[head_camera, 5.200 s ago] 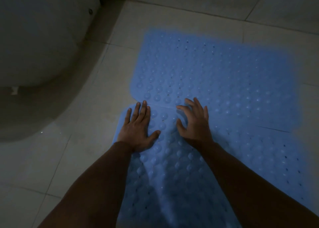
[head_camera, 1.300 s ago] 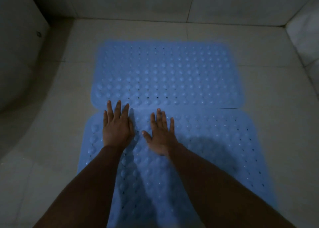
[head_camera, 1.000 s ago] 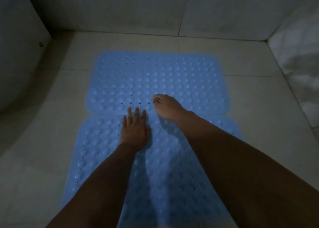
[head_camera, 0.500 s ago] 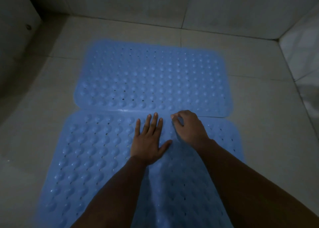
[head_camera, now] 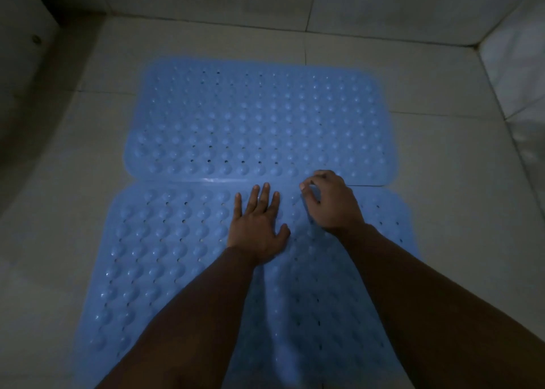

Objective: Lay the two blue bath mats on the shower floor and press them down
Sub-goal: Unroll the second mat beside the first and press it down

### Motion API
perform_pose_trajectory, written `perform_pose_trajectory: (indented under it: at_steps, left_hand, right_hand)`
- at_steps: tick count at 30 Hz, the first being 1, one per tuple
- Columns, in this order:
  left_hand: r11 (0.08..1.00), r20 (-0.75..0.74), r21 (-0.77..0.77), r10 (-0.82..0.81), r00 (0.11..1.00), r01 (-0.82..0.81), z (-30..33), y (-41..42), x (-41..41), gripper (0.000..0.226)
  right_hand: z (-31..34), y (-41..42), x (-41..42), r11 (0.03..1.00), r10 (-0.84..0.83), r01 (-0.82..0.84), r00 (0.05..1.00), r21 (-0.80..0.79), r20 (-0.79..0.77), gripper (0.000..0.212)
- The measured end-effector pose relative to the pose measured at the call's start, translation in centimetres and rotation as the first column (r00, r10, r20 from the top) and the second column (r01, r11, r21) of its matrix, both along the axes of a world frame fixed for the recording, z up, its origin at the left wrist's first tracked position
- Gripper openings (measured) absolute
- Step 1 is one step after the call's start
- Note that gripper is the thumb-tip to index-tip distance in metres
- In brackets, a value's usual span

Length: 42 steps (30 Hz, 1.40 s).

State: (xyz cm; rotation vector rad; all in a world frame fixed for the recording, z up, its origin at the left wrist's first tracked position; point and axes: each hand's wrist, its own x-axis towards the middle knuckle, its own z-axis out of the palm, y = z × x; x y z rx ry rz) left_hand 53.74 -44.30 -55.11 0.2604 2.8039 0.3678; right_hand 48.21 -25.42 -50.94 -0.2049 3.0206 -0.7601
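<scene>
From the head view, both blue bubbled rubber bath mats already lie on the pale tiled shower floor [head_camera: 442, 152]: the far mat [head_camera: 259, 123] stretches crosswise toward the back wall, and the near mat [head_camera: 165, 256] runs back under your forearms, its far edge meeting the far mat's near edge along a straight seam. Your left hand [head_camera: 256, 226] rests flat on the near mat just short of that seam, fingers straight and spread, palm down, grasping nothing. Your right hand [head_camera: 330, 203] sits beside it at the seam with its fingers curled under; whether those fingertips pinch the mat's edge or merely press on it, you cannot tell in this dim light.

The laying looks done, so you are in the pressing stage, working at the join. Next, flatten your right hand and push down along the seam. Then work outward to the corners so that the whole underside seats against the tile.
</scene>
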Motion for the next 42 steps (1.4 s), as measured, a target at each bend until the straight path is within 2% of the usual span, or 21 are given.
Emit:
perform_pose_trajectory:
  at_steps: [3,5,9,11,13,17,20,22,28,32,36,39,42]
  left_hand:
    - [0.998,0.210,0.015,-0.061,0.976,0.059,1.5,-0.8,-1.6,0.096]
    - [0.996,0.240,0.055,-0.076,0.968,0.065,2.7,-1.1,-2.3,0.083]
    - [0.998,-0.036,0.056,-0.011,0.999,0.013,3.4,-1.9,-1.8,0.056]
    - [0.999,-0.152,0.041,-0.009,0.988,0.015,3.1,-2.1,-1.1,0.060]
    - [0.999,-0.239,0.033,-0.008,0.971,0.016,2.7,-2.4,-0.7,0.063]
    - [0.999,-0.268,0.030,0.026,0.963,-0.019,1.9,-2.8,-0.8,0.058]
    - [0.999,-0.317,0.030,-0.028,0.948,0.039,0.8,-3.2,-1.0,0.055]
    - [0.997,-0.345,0.019,-0.064,0.937,0.075,0.2,-3.6,-1.2,0.053]
    - [0.999,-0.313,-0.040,-0.032,0.949,0.021,-0.5,-4.7,-2.3,0.058]
    - [1.000,-0.302,0.000,0.022,0.953,-0.023,-0.5,-4.7,-2.8,0.057]
    - [0.996,-0.261,0.031,0.090,0.961,-0.084,0.2,-4.3,-2.6,0.059]
    - [0.988,-0.219,0.069,0.150,0.964,-0.138,1.2,-3.7,-2.7,0.062]
    - [0.987,-0.173,0.049,0.159,0.972,-0.153,1.9,-2.4,-2.7,0.061]
  right_hand:
    - [0.8,-0.6,0.1,0.999,-0.023,0.023,0.999,-0.026,0.031,0.042]
    - [0.8,-1.3,0.6,1.000,-0.022,0.020,0.996,0.022,0.086,0.043]
    - [-0.9,-3.3,2.3,0.976,0.073,-0.111,0.977,0.188,0.199,0.056]
    - [-2.3,-3.7,3.4,0.963,0.083,-0.140,0.968,0.232,0.237,0.060]
    - [-3.7,-4.0,4.7,0.952,0.088,-0.141,0.976,0.270,0.200,0.067]
    - [-5.4,-3.9,5.9,0.953,0.082,-0.096,0.995,0.286,0.059,0.080]
    - [-5.7,-3.8,6.1,0.957,0.079,-0.077,0.997,0.280,0.003,0.082]
    - [-5.9,-3.6,6.0,0.960,0.082,-0.074,0.997,0.271,-0.017,0.081]
    - [-5.9,-3.9,6.0,0.958,0.074,-0.068,0.997,0.278,-0.011,0.084]
    - [-5.8,-3.9,6.0,0.941,0.089,-0.101,0.995,0.322,0.050,0.098]
    - [-5.3,-4.0,5.7,0.955,0.086,-0.122,0.986,0.269,0.141,0.101]
    - [-3.7,-3.6,4.7,0.965,0.100,-0.166,0.949,0.204,0.299,0.100]
    - [-0.3,-3.2,2.0,0.986,0.106,-0.155,0.856,0.055,0.506,0.089]
